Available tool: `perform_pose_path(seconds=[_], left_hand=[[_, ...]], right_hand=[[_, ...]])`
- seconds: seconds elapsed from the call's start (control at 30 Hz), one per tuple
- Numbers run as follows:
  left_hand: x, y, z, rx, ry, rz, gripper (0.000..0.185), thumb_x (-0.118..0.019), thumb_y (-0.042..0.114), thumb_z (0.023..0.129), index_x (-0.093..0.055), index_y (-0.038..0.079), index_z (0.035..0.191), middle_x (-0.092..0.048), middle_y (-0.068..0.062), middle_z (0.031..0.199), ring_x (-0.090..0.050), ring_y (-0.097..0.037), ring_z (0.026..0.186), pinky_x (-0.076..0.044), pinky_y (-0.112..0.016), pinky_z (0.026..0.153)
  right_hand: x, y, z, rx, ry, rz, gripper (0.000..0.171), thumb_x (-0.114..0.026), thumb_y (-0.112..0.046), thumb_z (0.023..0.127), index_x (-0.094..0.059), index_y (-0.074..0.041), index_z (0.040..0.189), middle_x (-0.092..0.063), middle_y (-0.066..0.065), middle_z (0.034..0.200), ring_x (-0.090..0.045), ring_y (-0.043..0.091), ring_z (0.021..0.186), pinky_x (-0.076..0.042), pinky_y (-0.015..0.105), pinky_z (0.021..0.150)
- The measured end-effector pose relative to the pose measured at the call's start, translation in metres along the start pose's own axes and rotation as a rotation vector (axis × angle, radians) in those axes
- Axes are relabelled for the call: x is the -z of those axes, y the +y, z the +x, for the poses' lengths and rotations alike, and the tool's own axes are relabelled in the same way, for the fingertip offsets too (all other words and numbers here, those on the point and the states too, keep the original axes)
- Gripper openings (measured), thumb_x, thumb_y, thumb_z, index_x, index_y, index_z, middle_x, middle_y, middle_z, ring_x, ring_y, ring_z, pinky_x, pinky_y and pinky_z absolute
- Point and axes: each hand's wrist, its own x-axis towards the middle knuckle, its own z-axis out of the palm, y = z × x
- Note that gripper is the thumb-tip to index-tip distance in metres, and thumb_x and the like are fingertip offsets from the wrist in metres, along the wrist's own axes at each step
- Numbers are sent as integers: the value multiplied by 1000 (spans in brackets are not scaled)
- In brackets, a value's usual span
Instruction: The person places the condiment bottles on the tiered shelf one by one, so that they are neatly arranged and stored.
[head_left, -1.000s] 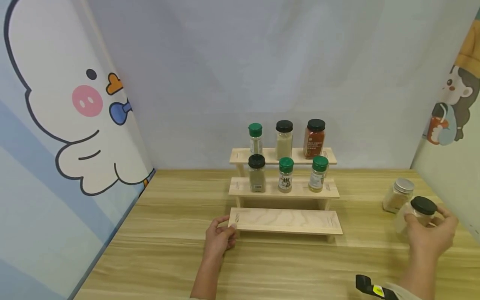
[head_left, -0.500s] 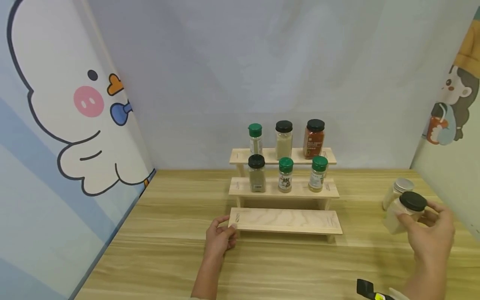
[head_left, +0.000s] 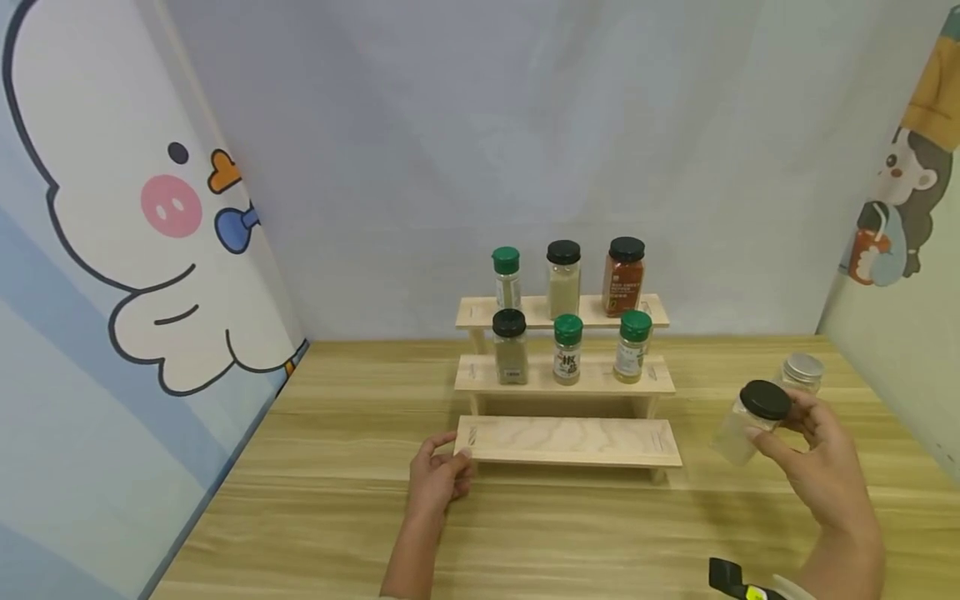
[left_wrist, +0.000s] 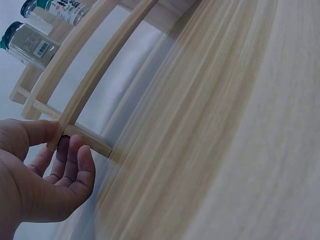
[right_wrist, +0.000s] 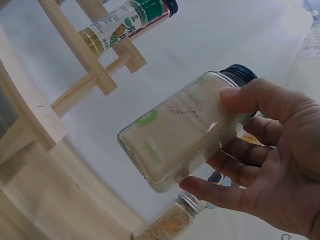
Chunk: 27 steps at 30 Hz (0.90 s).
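While the left hand (head_left: 438, 477) is gripping the wooden rack's (head_left: 567, 442) corner, the right hand (head_left: 813, 462) is holding a black-capped jar (head_left: 748, 421) aloft at three o'clock.

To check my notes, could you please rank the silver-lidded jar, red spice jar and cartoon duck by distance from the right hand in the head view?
1. Silver-lidded jar: just behind the right hand.
2. Red spice jar: top shelf, right end.
3. Cartoon duck: far left wall.
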Motion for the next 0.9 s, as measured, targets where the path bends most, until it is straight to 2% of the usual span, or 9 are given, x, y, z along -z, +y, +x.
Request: perform_pose_path(seconds=[0.1,0.3,0.57,0.67,0.73,0.9], left_hand=[[0,-1,0,7,5,-2,41,-64,10,88,-48,3,125,-54,-9,85,-60,-23,76,-52,-33,64],[1,-3,0,13,-2,6,41,-64,11,89,-48,4,126,-55,-10,86,-60,-24,77,-52,-33,64],[-1,-1,1,-5,-2,-3,42,-64,11,88,-47,3,126,-55,-10,85,-60,-22,74,-52,-32,62],[-1,1,0,-7,-8,-6,43,-64,11,88,-46,3,127,-55,-10,86,-60,-22,75,-52,-33,63],[-2,8,-5,-4,-12,-4,43,-62,9,89,-46,1,127,-56,-11,87,-60,-23,75,-52,-35,65],[-1,7,-5,2,-13,-7,42,-62,9,89,-46,2,127,-55,-11,87,-60,-23,76,-52,-34,65]], right_hand=[[-6,-2,1,17,-63,19,47,-65,7,83,-46,-1,125,-49,-11,111,-47,4,97,-39,11,75],[-18,-6,3,20,-163,88,46,-65,6,84,-45,-1,124,-52,-9,110,-47,6,100,-43,14,73],[-38,-17,11,80,-241,225,47,-64,13,80,-45,3,122,-56,-6,108,-51,9,97,-47,17,74],[-46,-22,14,82,-265,238,47,-66,12,80,-45,4,121,-57,-5,108,-52,10,97,-48,18,75],[-53,-25,15,71,-283,252,47,-67,10,79,-45,5,121,-57,-2,108,-52,11,98,-48,20,75],[-72,-29,16,51,-316,314,48,-68,9,79,-46,4,121,-57,2,108,-54,14,98,-48,23,75]])
